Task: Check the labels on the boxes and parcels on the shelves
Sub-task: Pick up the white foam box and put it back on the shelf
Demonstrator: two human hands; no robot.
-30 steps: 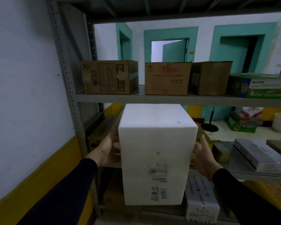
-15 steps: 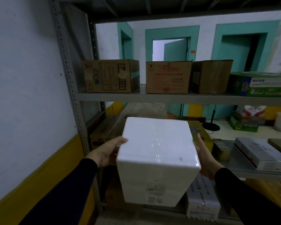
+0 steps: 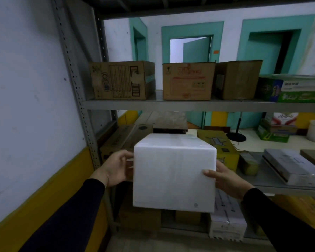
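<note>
I hold a white foam box (image 3: 174, 176) in the air in front of the metal shelf rack (image 3: 189, 105). My left hand (image 3: 115, 168) grips its left side, fingers curled round the edge. My right hand (image 3: 225, 180) grips the right side, with the thumb across the near face. The face turned towards me is plain white with only a small mark near its lower right corner. The printed label seen earlier is out of sight.
Three cardboard boxes (image 3: 123, 80) (image 3: 187, 81) (image 3: 237, 80) and a green carton (image 3: 291, 89) stand on the upper shelf. A yellow box (image 3: 218, 146), brown boxes (image 3: 124, 139) and a grey parcel (image 3: 293, 166) lie on the middle shelf. A white labelled parcel (image 3: 225, 219) sits below. A wall (image 3: 29, 106) is close on the left.
I have tipped the white box forward and lowered it. The labelled front face has turned down and out of sight, and a plain face now points at me.
</note>
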